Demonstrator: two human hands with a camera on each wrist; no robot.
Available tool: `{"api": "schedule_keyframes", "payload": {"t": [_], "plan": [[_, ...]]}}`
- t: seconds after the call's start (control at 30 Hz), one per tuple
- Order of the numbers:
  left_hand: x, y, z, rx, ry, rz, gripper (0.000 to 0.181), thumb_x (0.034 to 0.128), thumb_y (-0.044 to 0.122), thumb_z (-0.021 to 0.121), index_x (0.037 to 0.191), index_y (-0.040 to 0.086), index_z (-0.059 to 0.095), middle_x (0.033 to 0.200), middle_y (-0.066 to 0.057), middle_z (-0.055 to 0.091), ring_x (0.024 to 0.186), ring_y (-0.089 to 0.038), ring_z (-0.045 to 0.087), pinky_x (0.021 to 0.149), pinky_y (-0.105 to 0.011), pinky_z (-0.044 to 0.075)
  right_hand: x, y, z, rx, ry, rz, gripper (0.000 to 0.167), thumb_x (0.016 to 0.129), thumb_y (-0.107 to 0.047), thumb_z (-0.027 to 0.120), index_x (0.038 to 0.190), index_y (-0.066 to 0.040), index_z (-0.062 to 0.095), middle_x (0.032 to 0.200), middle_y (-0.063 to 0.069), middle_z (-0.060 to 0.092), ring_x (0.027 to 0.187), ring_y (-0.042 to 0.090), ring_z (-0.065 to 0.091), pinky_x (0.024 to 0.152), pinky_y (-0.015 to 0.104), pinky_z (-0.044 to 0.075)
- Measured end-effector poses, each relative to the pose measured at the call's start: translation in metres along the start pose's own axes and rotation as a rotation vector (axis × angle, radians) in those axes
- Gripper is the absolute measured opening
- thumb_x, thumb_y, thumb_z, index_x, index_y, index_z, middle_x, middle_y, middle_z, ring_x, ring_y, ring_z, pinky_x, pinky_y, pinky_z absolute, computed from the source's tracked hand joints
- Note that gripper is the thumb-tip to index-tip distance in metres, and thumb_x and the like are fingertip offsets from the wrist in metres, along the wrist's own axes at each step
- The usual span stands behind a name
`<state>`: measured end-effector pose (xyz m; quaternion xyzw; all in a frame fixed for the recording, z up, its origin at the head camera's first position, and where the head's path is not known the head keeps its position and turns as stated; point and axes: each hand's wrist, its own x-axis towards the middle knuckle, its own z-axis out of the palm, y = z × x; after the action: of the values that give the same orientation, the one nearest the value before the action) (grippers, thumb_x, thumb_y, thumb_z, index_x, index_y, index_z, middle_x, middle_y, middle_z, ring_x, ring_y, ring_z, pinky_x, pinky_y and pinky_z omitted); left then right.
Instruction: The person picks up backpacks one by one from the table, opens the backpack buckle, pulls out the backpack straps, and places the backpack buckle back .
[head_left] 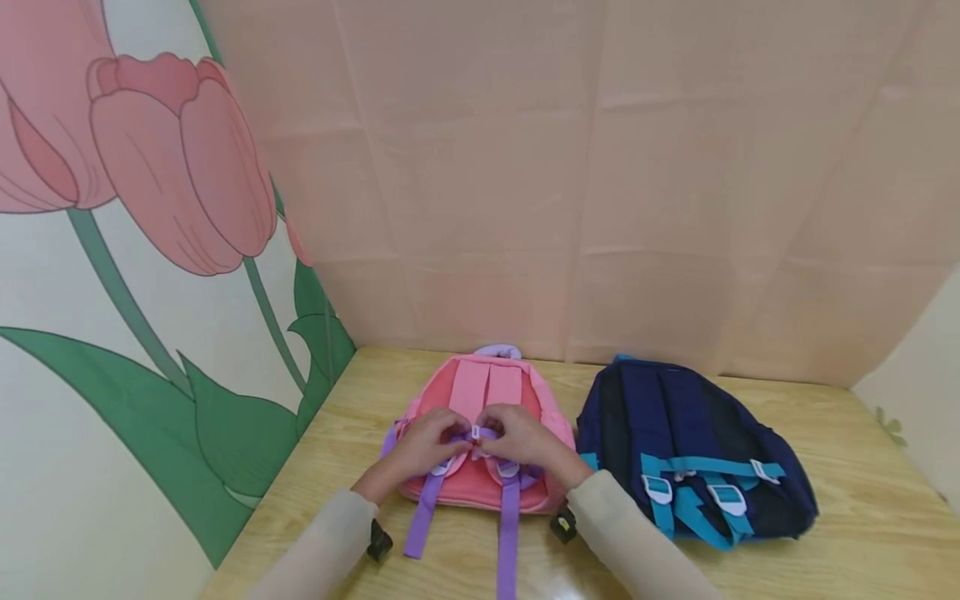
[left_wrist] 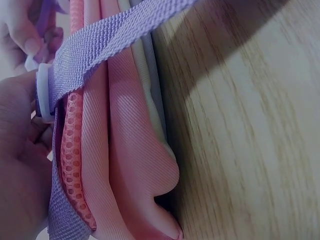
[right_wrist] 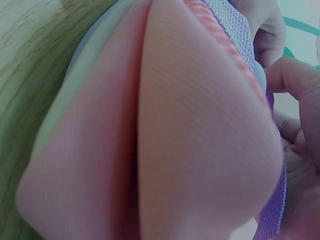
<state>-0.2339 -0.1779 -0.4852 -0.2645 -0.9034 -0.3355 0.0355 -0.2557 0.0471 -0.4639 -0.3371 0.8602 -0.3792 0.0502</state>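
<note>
A pink backpack (head_left: 468, 392) lies on the table with its shoulder straps facing up. Over its middle, both hands meet at a small white buckle (head_left: 476, 432) on a purple chest strap. My left hand (head_left: 429, 442) pinches the strap at the buckle's left side. From the other side, the fingertips of my right hand (head_left: 519, 434) pinch the strap close to the buckle. Whether the buckle's halves are joined is too small to tell. In the left wrist view, a purple webbing strap (left_wrist: 100, 50) runs through a white adjuster (left_wrist: 45, 92) beside the left hand.
To the right lies a dark blue backpack (head_left: 693, 433) with teal straps and white adjusters. Two loose purple strap ends (head_left: 508, 533) hang toward the front of the wooden table (head_left: 862, 467). A pink curtain-like backdrop (head_left: 480, 167) rises behind, and a tulip-printed wall (head_left: 75, 467) stands left.
</note>
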Motion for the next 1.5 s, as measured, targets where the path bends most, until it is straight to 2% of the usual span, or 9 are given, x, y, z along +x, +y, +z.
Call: {"api": "schedule_keyframes", "payload": {"t": [0.4,0.73,0.83,1.17,1.5], "plan": [[0.001,-0.002,0.001,0.006,-0.012,-0.007,0.019,0.0938,0.019,0.074,0.112,0.016,0.069,0.104,0.007,0.065,0.1,-0.01,0.06,0.089,-0.031,0.051,-0.006,-0.001,-0.004,0.034,-0.014,0.047,0.017,0.086,-0.011,0.076,0.1,-0.013,0.067,0.089,-0.006,0.064,0.08,0.012,0.058,0.072,0.027,0.05],[0.001,-0.003,0.001,0.005,-0.018,-0.039,0.018,0.094,0.023,0.074,0.111,0.018,0.069,0.104,0.009,0.064,0.099,-0.009,0.06,0.089,-0.032,0.052,-0.01,0.0,-0.008,-0.02,-0.001,0.065,0.019,0.086,-0.014,0.077,0.101,-0.014,0.067,0.089,-0.006,0.063,0.08,0.012,0.057,0.072,0.028,0.05],[0.001,-0.003,0.001,0.004,-0.02,-0.038,0.017,0.0939,0.023,0.075,0.11,0.019,0.068,0.103,0.009,0.063,0.099,-0.009,0.059,0.088,-0.031,0.052,-0.011,0.0,-0.009,-0.023,-0.005,0.084,0.019,0.086,-0.014,0.077,0.102,-0.015,0.067,0.089,-0.007,0.063,0.081,0.012,0.057,0.072,0.028,0.049],[0.0,-0.002,0.002,0.014,-0.007,-0.016,0.017,0.0929,0.021,0.076,0.109,0.018,0.069,0.102,0.009,0.063,0.097,-0.009,0.059,0.087,-0.031,0.051,-0.015,0.004,-0.012,-0.05,0.006,0.069,0.019,0.086,-0.015,0.077,0.102,-0.015,0.068,0.088,-0.007,0.063,0.08,0.011,0.057,0.071,0.028,0.05],[0.001,-0.002,0.003,0.014,-0.008,-0.009,0.018,0.0923,0.021,0.076,0.108,0.018,0.069,0.101,0.009,0.063,0.097,-0.008,0.059,0.088,-0.031,0.051,-0.019,0.005,-0.015,-0.034,0.004,0.076,0.02,0.086,-0.015,0.077,0.104,-0.014,0.068,0.091,-0.006,0.065,0.079,0.012,0.058,0.068,0.028,0.051]]}}
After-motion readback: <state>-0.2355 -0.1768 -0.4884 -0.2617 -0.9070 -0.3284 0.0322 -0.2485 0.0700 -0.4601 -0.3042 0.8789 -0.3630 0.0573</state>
